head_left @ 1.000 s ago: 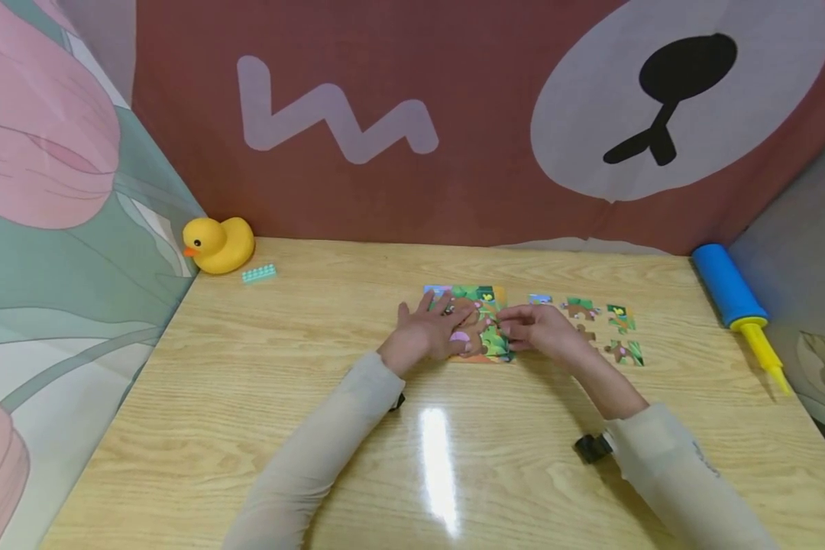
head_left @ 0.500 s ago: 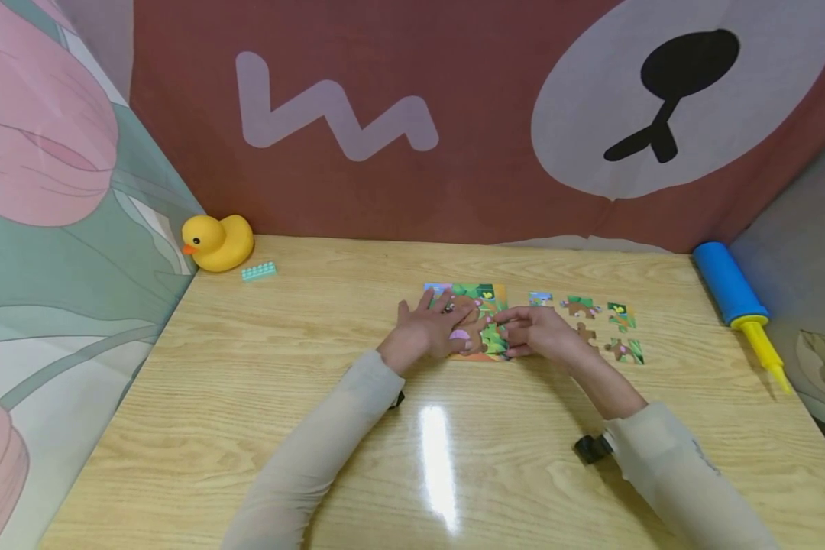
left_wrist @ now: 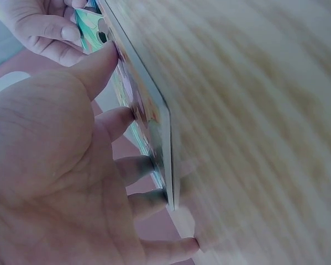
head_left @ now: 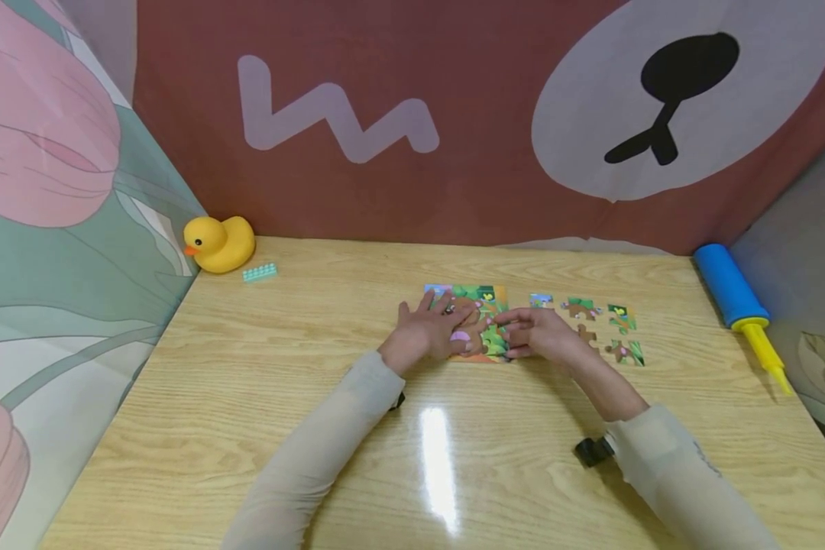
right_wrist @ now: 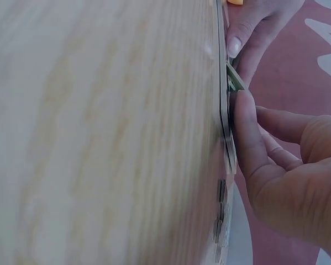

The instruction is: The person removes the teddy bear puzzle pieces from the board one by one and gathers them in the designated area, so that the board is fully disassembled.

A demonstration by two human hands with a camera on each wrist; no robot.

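Observation:
My left hand lies with spread fingers on a picture puzzle board that shows a brown animal among green leaves. In the left wrist view its fingertips press the board's face, with the little finger on the table past the edge. My right hand is at the board's right side. Its thumb and fingers pinch a green puzzle piece, which stands tilted up from the board in the right wrist view. The left wrist view also shows the raised green piece beside my right thumb.
Several loose puzzle pieces lie right of the board, partly behind my right hand. A yellow rubber duck and a mint toy brick sit at the back left. A blue and yellow hand pump lies along the right edge.
My right fingers have shifted slightly at the board's right side, and the piece's lower edge has moved a little up the board. My left hand stays in place.

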